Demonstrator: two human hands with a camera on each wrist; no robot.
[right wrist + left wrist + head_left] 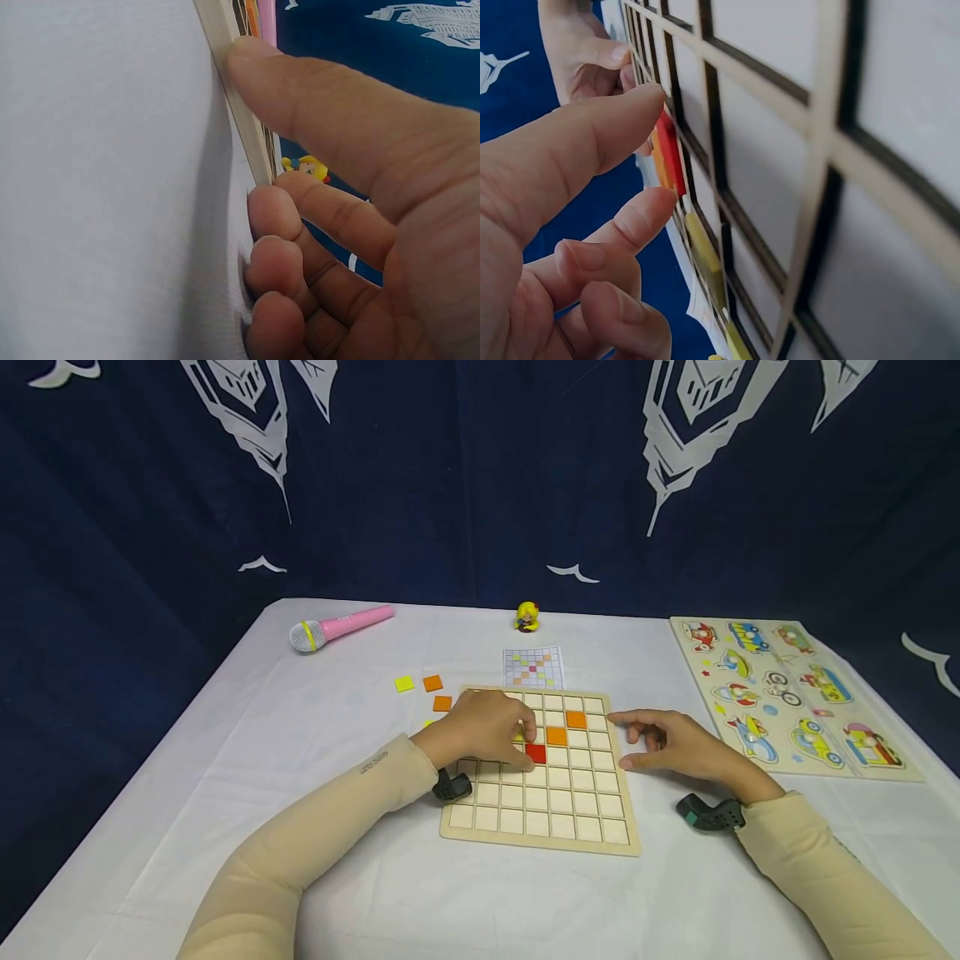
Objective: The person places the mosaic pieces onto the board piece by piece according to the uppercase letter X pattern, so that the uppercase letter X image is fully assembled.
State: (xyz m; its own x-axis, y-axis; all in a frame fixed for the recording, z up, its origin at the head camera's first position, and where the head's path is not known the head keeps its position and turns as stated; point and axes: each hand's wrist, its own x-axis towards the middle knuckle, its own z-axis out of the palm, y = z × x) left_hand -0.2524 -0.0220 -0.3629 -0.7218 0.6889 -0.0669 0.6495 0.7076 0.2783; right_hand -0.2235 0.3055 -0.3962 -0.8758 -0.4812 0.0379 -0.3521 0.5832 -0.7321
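— Where do we stand with the red tile?

— It lies in a cell near the middle of the grid board, just below and to the left of two orange tiles that run up diagonally; our left hand is over it, thumb and forefinger tips at the tile's edges, the other fingers curled underneath, as the left wrist view shows; whether we pinch it or only nudge it, we cannot tell.

— And the other hand?

— Our right hand rests on the tablecloth against the board's right edge; the thumb presses the wooden rim and the fingers are bent loosely beside it, holding nothing.

— So how do we seat the piece well?

— We judge it best to keep the right thumb braced so the frame does not slide; press the tile flat with one fingertip until it sits level with the ribs; then lift the fingers straight up, so we drag neither it nor the yellow tile next along the row.

— Anything to check against?

— The pattern card lies just behind the board; spare tiles sit to its left.
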